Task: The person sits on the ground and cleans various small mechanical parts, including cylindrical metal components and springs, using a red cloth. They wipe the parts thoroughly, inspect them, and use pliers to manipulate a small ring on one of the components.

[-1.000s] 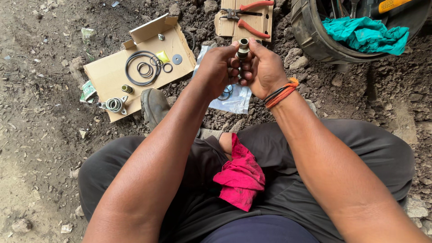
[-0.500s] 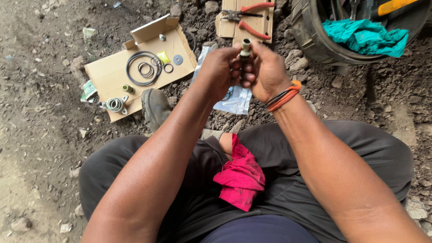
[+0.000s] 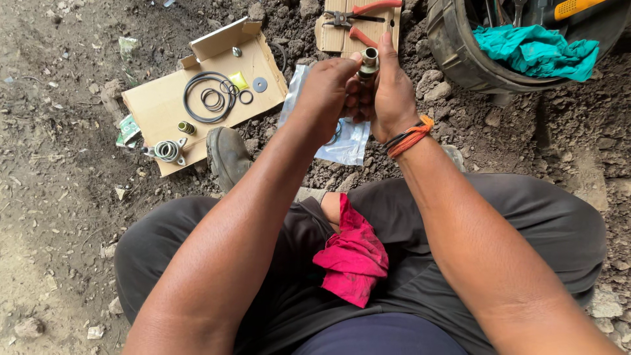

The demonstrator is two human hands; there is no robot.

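Both arms are bare, no sleeves being worn. Orange and black bands [image 3: 409, 137] are worn on the right wrist. The legs are covered by dark grey trousers [image 3: 526, 223], and a worn dark shoe [image 3: 228, 156] is seen.

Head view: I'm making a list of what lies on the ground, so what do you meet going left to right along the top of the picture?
Flattened cardboard box with black rubber rings → clear plastic bag → pliers with red handles → black tub holding a teal cloth.
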